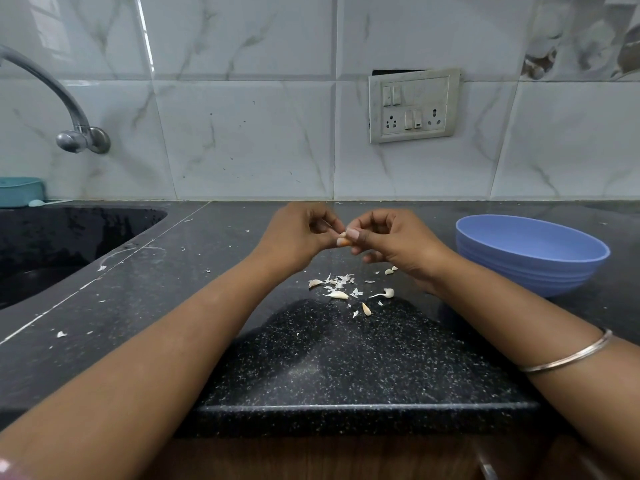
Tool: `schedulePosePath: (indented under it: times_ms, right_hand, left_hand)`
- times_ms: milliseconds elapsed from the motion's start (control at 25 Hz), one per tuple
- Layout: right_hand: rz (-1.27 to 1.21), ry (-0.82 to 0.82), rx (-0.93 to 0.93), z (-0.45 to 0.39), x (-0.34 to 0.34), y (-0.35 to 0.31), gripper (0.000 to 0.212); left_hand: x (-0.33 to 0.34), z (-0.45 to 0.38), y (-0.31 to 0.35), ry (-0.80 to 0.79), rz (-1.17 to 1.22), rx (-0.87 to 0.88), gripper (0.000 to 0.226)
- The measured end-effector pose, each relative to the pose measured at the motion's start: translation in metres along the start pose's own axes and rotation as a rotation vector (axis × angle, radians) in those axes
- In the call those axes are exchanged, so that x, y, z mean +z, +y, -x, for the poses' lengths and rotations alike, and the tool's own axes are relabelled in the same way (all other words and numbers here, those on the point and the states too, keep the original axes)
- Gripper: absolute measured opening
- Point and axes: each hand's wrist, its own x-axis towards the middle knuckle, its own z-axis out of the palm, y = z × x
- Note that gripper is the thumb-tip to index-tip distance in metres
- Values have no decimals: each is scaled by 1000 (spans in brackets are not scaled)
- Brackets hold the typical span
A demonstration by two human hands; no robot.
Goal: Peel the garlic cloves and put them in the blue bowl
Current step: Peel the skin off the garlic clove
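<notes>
Lying nearest on the tabletop (346,358): loose cloves (338,294) and skins. Beyond, left hand (298,237) and right hand (388,242) each pinch one garlic clove (343,241); peeling likely underway. Next: strip skin, carry rightward to blue bowl (530,252). Bowl contents hidden.

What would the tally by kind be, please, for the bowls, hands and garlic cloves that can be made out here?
Blue bowl: 1
Hands: 2, left hand and right hand, both pinching one clove
Garlic cloves: 6, one held clove and about five lying on the counter among skins
Total: 9
</notes>
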Motion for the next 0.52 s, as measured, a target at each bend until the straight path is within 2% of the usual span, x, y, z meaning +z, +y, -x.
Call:
schedulePosePath:
  times_ms: [160, 240, 520]
  right_hand:
    - [-28, 22, -17, -1, -2, 0, 2]
    - [-23, 29, -33, -2, -3, 0, 4]
    - [13, 36, -100, 0, -3, -2, 9]
  left_hand:
    - [0, 1, 2, 17, -90, 58, 8]
    - [1, 1, 3, 11, -84, 74, 10]
    - [0, 1, 5, -74, 151, 23, 16]
